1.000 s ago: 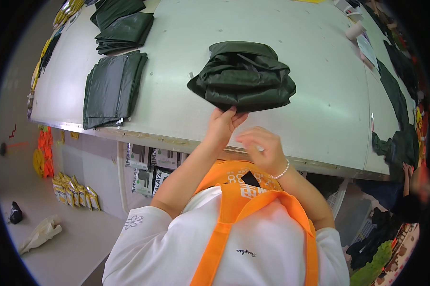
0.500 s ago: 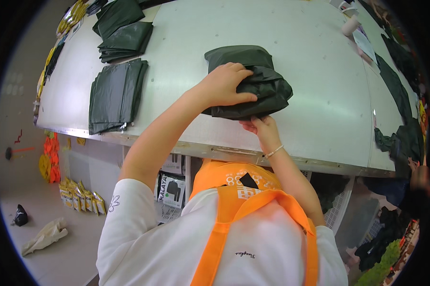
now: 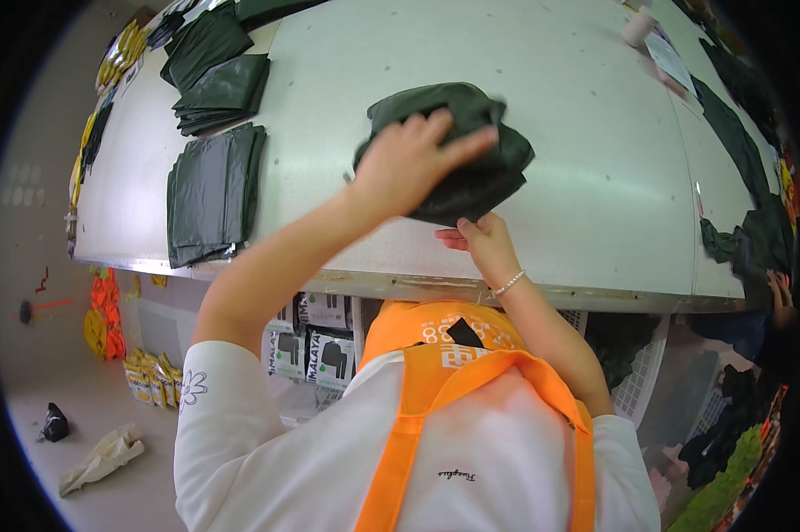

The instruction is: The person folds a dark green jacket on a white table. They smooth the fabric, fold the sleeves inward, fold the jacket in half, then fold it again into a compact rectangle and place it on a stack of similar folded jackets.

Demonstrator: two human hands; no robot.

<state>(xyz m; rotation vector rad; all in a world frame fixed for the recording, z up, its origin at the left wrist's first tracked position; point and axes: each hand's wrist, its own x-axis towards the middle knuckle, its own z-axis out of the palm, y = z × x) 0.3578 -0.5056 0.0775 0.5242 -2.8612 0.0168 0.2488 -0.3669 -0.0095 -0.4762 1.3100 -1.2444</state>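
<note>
A dark green bundle of thin, slightly shiny folded fabric (image 3: 475, 182) lies near the front of the pale table, loosely creased, its edges uneven. Over its upper left part rests my left hand (image 3: 404, 168), fingers spread and somewhat smeared by motion, with the thumb hidden. At the near edge my right hand (image 3: 488, 251), a beaded bracelet at its wrist, pinches the bundle's lower border between thumb and fingers. The underside of the fabric cannot be seen.
To the left lie a neat stack of folded dark green pieces (image 3: 212, 197) and a looser pile (image 3: 222, 96) behind it. A white roll (image 3: 639, 27) stands far right. Dark green fabric (image 3: 754, 217) hangs along the right side, near another person's hand (image 3: 779, 291). Packaged goods (image 3: 331, 359) sit below the table (image 3: 329, 97).
My left hand has shifted left and a little down across the bundle. The fabric has moved slightly left and its folds have changed shape. My right hand keeps its place at the near edge.
</note>
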